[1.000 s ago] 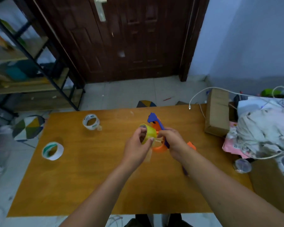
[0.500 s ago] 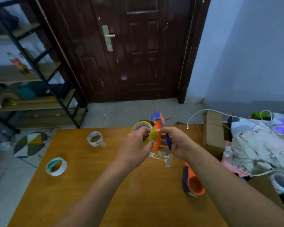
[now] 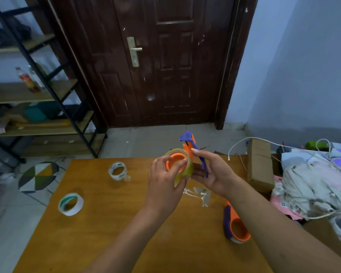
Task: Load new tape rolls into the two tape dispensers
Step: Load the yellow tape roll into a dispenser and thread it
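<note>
Above the wooden table (image 3: 106,233) I hold an orange and blue tape dispenser (image 3: 189,142) upright in my right hand (image 3: 211,172). A yellowish tape roll (image 3: 186,170) sits around the dispenser's orange hub, and my left hand (image 3: 165,186) grips the roll with fingers on the hub's rim. A second orange and blue dispenser (image 3: 235,225) lies on the table at the right, beside my right forearm. Two more tape rolls rest on the table to the left: a white printed one (image 3: 118,171) and a white one with a green core (image 3: 71,203).
A cardboard box (image 3: 259,164), a white cable (image 3: 238,146) and a heap of cloth (image 3: 311,186) crowd the table's right side. Torn tape scraps (image 3: 202,194) lie below my hands. A black metal shelf (image 3: 53,95) and a dark door (image 3: 165,66) stand beyond the table.
Both hands have lifted the dispenser and the roll off the table toward me. The roll now sits over the orange hub. The second dispenser has come into view at the right.
</note>
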